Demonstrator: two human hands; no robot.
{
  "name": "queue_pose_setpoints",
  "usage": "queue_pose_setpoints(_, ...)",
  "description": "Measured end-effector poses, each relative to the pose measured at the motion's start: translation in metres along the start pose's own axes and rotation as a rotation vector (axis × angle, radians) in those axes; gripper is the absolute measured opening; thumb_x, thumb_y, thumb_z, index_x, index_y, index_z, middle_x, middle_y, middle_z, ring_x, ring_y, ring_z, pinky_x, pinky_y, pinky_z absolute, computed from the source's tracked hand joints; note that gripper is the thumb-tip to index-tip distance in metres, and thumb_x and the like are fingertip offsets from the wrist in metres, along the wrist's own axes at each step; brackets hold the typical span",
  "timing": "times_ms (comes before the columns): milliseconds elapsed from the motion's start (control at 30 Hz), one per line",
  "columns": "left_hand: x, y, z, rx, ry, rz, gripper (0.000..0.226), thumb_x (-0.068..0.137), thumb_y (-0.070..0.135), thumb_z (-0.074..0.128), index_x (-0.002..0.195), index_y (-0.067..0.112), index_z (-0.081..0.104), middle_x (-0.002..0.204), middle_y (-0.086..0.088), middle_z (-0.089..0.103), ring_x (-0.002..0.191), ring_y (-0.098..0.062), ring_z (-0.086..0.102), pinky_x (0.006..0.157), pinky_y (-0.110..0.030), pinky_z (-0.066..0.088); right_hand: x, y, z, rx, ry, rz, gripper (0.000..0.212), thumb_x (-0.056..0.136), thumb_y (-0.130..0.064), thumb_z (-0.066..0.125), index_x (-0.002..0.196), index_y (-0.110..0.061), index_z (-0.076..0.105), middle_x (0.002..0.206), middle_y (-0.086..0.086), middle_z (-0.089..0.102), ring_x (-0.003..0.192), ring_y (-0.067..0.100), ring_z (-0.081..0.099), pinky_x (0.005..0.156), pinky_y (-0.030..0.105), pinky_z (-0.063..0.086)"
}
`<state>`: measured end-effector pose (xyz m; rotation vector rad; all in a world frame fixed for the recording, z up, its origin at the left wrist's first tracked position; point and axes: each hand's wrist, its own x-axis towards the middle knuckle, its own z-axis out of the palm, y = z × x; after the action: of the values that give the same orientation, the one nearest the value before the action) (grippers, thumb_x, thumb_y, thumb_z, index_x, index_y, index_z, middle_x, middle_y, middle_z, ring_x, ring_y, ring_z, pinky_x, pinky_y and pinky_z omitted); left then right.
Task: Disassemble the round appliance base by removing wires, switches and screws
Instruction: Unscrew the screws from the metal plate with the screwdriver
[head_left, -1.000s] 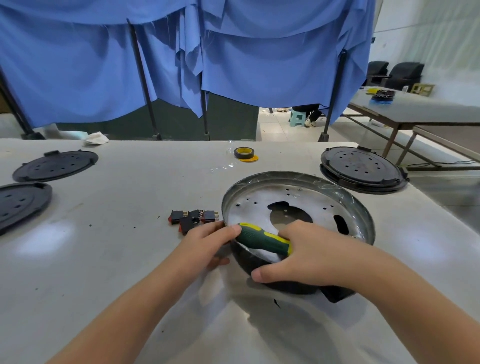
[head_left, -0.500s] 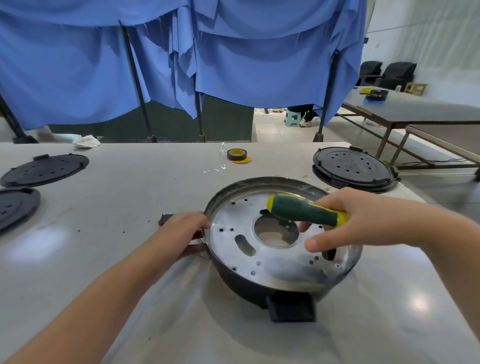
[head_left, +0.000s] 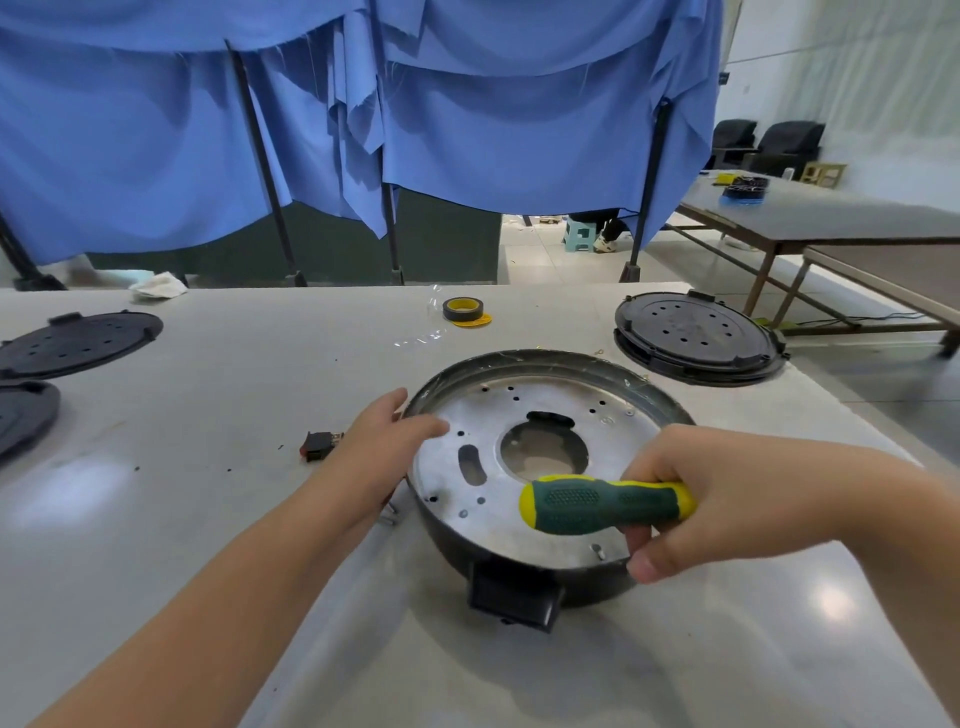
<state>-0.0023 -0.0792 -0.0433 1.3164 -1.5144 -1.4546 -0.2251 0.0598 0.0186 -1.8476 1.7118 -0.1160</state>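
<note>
The round appliance base (head_left: 545, 467) is sat open side up towards the near right part of the desk (head_left: 208, 519), with its black tab pointing at the near edge. It's steadied by the left hand (head_left: 387, 444), which is laid with fairly straight fingers over the left rim, nothing gripped. The green and yellow screwdriver (head_left: 605, 503) is wrapped by the right hand (head_left: 727, 499), handle sticking out sideways over the metal plate; the tip is hidden, so it can't be told whether it's seated on anything.

Judging by this, a remaining screw is being hunted for. A small one seems to be left near the plate's near edge (head_left: 597, 551). The tip should probably be dropped in square and pressed down before being turned, with the rim kept pinned so the base isn't spun.

Around it: a red and black switch (head_left: 319, 445) just left of the left hand, a tape roll (head_left: 463, 309) towards the far edge, black round covers at the far right corner (head_left: 696, 336) and along the left edge (head_left: 78, 343). Nothing much is in the way, though tiny loose bits are scattered by the rim.
</note>
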Motion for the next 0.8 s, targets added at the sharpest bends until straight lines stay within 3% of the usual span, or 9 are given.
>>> queue_pose_setpoints(133,-0.027,-0.003,0.012,0.046,-0.007,0.069,0.091,0.077,0.017,0.071,0.149,0.033,0.017,0.143,0.009,0.034,0.121,-0.009,0.036,0.098,-0.029,0.031,0.002,-0.006,0.004,-0.036,0.059,0.029,0.015,0.069,-0.045,0.074,0.074,-0.033,0.066,0.061,-0.011,0.060,0.055,0.000,0.053,0.060,0.024,0.045)
queue_pose_setpoints(267,-0.040,-0.003,0.021,0.140,-0.001,0.135,0.091,0.077,0.003,0.064,0.148,0.036,0.017,0.151,0.005,0.028,0.133,-0.015,0.036,0.103,-0.031,0.035,0.005,-0.015,0.010,-0.109,0.136,0.061,0.015,0.071,-0.047,0.072,0.073,-0.036,0.063,0.059,-0.009,0.058,0.052,0.003,0.052,0.053,0.022,0.042)
queue_pose_setpoints(467,-0.031,-0.001,0.018,0.238,-0.003,0.206,0.085,0.079,-0.012,0.043,0.145,0.038,0.024,0.146,0.008,0.035,0.127,-0.011,0.040,0.096,-0.023,0.037,0.008,-0.025,0.016,-0.144,0.128,0.026,0.030,0.073,-0.053,0.069,0.078,-0.025,0.060,0.064,0.002,0.058,0.054,0.009,0.053,0.053,0.026,0.040)
queue_pose_setpoints(600,-0.008,0.003,0.012,0.261,-0.053,0.233,0.083,0.078,-0.015,0.048,0.140,0.038,0.034,0.132,0.016,0.043,0.118,-0.004,0.042,0.072,-0.005,0.038,0.010,-0.029,0.008,0.079,0.133,-0.098,0.050,0.073,-0.070,0.059,0.082,-0.021,0.059,0.065,0.002,0.052,0.056,0.009,0.049,0.056,0.028,0.041)
queue_pose_setpoints(700,0.007,0.008,0.007,0.350,-0.161,0.238,0.081,0.076,-0.015,0.041,0.138,0.037,0.037,0.131,0.009,0.048,0.117,-0.011,0.048,0.072,-0.015,0.041,0.012,-0.030,0.000,0.370,0.196,-0.188,0.039,0.083,-0.064,0.043,0.086,-0.029,0.059,0.069,-0.008,0.051,0.059,0.005,0.045,0.054,0.018,0.040)
queue_pose_setpoints(800,0.015,0.018,0.005,0.521,-0.307,0.236,0.082,0.079,-0.010,0.043,0.144,0.037,0.027,0.143,0.006,0.038,0.124,-0.014,0.042,0.079,-0.018,0.041,0.015,-0.031,-0.006,0.598,0.239,-0.276,0.032,0.092,-0.048,0.042,0.100,-0.020,0.056,0.073,-0.005,0.051,0.060,0.007,0.045,0.053,0.019,0.041)
